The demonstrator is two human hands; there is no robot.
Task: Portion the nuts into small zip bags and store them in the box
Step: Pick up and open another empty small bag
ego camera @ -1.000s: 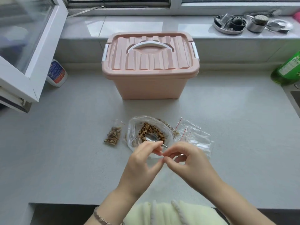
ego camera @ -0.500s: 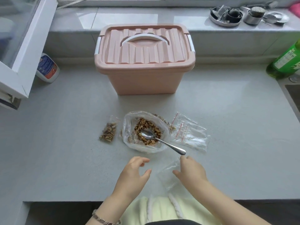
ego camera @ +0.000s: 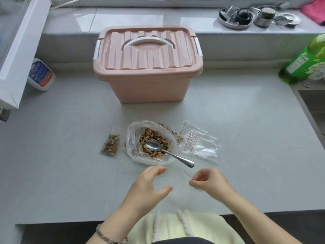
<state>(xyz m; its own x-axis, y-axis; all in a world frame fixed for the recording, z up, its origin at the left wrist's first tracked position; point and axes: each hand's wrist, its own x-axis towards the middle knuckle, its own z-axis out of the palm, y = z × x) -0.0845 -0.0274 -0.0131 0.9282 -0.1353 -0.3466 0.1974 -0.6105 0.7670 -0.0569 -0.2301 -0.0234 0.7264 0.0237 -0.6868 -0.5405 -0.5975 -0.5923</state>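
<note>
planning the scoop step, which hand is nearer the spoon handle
Right. The right hand sits just below and right of the spoon handle tip, pinching an empty zip bag. The left hand is below and left, farther off.

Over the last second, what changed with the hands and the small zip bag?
The hands, pinched together above the nut bag a second ago, drew back toward the person and parted. The right hand now pinches the empty small zip bag at its red strip; the left hand is open beside it. The spoon, filled bag, spare bags and closed pink box stayed put.
</note>
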